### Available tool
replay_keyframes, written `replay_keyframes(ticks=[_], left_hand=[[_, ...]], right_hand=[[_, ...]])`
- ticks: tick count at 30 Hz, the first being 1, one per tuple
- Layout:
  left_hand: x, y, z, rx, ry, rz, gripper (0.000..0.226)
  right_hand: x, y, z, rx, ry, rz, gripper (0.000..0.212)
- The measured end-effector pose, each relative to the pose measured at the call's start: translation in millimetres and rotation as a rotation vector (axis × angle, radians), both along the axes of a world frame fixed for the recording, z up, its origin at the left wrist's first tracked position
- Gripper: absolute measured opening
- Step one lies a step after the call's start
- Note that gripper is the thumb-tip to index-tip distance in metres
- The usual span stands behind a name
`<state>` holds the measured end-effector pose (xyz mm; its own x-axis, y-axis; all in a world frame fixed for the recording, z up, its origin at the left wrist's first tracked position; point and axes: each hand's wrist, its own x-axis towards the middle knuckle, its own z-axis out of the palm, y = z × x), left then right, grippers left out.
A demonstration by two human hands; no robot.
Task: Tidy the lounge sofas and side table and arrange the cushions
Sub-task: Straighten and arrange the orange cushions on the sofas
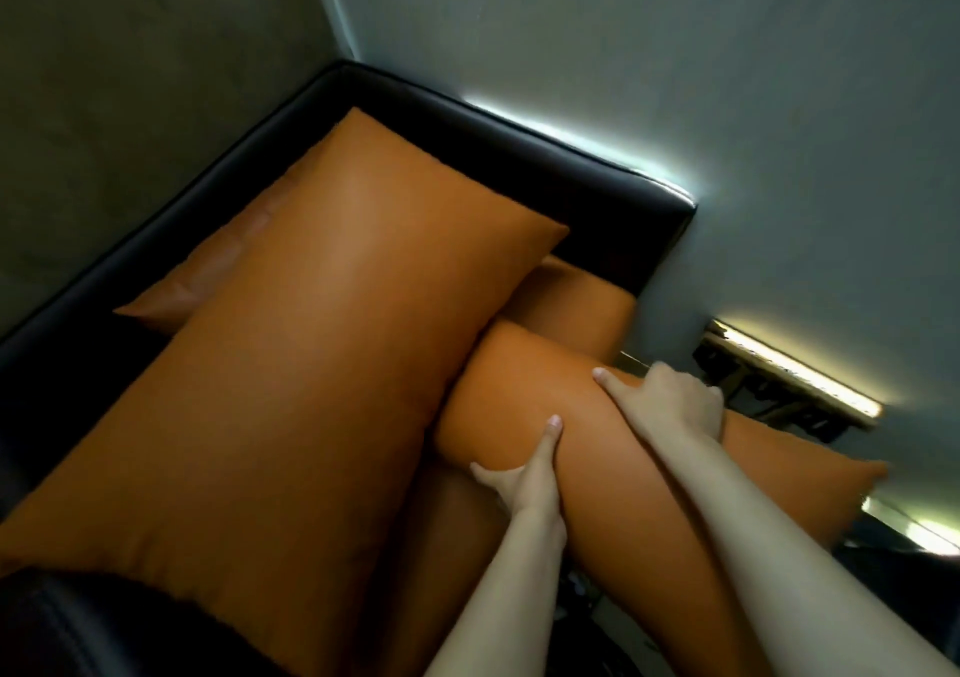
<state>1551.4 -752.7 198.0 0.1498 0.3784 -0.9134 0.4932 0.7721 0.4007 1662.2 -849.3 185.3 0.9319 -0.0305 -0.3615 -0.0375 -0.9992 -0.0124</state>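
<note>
A large orange leather cushion lies across the black sofa, reaching from the back corner toward the front. Beside it, on the right, a second orange cushion is held between both hands. My left hand grips its near lower edge, thumb up on the face. My right hand clasps its upper right edge, index finger stretched over the top. A third orange cushion shows behind, and another orange corner peeks out at the left.
The sofa's black backrest runs along a grey wall and a darker wall at the left. A small side table with a lit edge stands to the right of the sofa, close to my right hand.
</note>
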Motion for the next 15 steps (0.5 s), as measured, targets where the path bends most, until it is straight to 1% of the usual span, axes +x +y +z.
replay_keyframes(ticks=[2,7,12,15], left_hand=[[-8.2,-8.4,9.2,-0.023,-0.04,-0.045,0.131],[-24.3,-8.6,34.2,-0.012,-0.177,-0.152,0.13],[-41.6,0.4,70.5,-0.027,-0.208,-0.181,0.124],[-48.1,6.1,88.5,-0.043,-0.243,-0.167,0.125]], right_hand=[[-11.4,-13.7,12.6,-0.013,-0.041,-0.046,0.08],[-37.8,-28.4,45.7,0.042,-0.15,-0.165,0.077],[-55.9,-17.8,86.6,0.043,-0.215,-0.164,0.074],[-60.3,-7.2,113.5,0.044,-0.26,-0.159,0.07]])
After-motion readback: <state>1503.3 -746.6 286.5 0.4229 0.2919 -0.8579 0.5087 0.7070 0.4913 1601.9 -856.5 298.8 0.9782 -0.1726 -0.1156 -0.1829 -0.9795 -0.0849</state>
